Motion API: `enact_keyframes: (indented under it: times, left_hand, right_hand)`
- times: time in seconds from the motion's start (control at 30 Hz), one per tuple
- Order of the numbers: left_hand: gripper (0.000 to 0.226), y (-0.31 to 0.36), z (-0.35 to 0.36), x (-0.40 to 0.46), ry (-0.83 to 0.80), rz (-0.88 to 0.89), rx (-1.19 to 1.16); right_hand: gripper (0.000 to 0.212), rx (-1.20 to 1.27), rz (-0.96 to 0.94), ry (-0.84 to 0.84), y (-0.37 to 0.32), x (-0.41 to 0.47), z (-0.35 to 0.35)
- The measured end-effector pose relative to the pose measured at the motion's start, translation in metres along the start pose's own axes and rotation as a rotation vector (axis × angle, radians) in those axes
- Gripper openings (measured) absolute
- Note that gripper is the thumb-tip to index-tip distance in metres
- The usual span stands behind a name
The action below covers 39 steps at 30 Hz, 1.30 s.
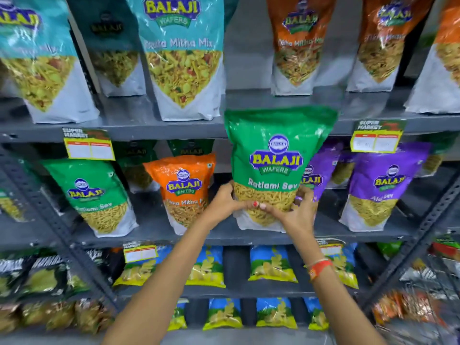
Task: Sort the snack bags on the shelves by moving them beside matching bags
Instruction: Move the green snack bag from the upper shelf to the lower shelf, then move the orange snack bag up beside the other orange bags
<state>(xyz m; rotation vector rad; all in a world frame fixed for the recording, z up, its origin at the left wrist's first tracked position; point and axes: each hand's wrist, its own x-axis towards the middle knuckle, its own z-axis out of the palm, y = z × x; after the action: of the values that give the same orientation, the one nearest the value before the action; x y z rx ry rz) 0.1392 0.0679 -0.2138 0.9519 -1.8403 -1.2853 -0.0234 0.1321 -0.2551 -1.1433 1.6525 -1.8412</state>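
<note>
Gripped low at centre frame by left hand [225, 199] and right hand [297, 211], fingers wrapped round both lower edges, green Ratlami Sev bag [276, 155] upright beside purple bags [383, 185], likely bound for matching green bag [93, 192] at middle left.

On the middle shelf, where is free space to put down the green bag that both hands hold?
Bare shelf shows between the green Ratlami Sev bag at left and the orange bag. The held green bag covers the gap between orange and purple bags. The right side is crowded.
</note>
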Motion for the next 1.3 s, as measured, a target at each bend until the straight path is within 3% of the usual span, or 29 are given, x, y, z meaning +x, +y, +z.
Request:
enact_keyframes:
  times: [0.2, 0.47, 0.67, 0.9, 0.97, 1.03, 1.1, 1.17, 1.3]
  left_hand:
    - [0.062, -0.072, -0.002, 0.009, 0.035, -0.146, 0.053]
    - [0.062, -0.122, -0.014, 0.044, 0.081, -0.215, 0.050]
    - [0.064, -0.145, -0.017, 0.057, 0.169, -0.223, -0.037]
    - [0.056, -0.162, -0.016, 0.037, 0.208, -0.218, -0.140]
    - [0.051, -0.171, -0.019, 0.008, 0.275, -0.185, -0.242]
    - [0.036, -0.181, -0.031, -0.026, 0.486, -0.108, -0.253]
    - [0.029, -0.189, -0.052, -0.048, 0.710, -0.047, -0.202]
    - [0.041, -0.196, -0.075, -0.050, 0.829, -0.017, -0.148]
    - [0.075, -0.214, -0.124, -0.023, 0.754, -0.116, -0.129]
  right_hand:
    - [0.103, -0.133, 0.112, 0.052, 0.066, -0.023, 0.038]
    - [0.079, -0.078, 0.148, 0.073, 0.110, -0.012, 0.083]
    - [0.097, -0.023, 0.165, -0.007, 0.127, 0.007, 0.104]
    - [0.098, -0.043, 0.149, 0.025, 0.121, -0.001, 0.118]
    - [0.088, -0.133, 0.123, 0.127, 0.125, -0.026, 0.123]
    - [0.068, -0.185, 0.066, 0.170, 0.127, -0.058, 0.132]
    - [0.056, -0.176, 0.032, 0.046, 0.123, -0.078, 0.144]
    - [0.052, -0.165, 0.034, -0.160, 0.116, -0.079, 0.159]
    - [0.069, -0.217, 0.023, -0.385, 0.105, -0.068, 0.197]
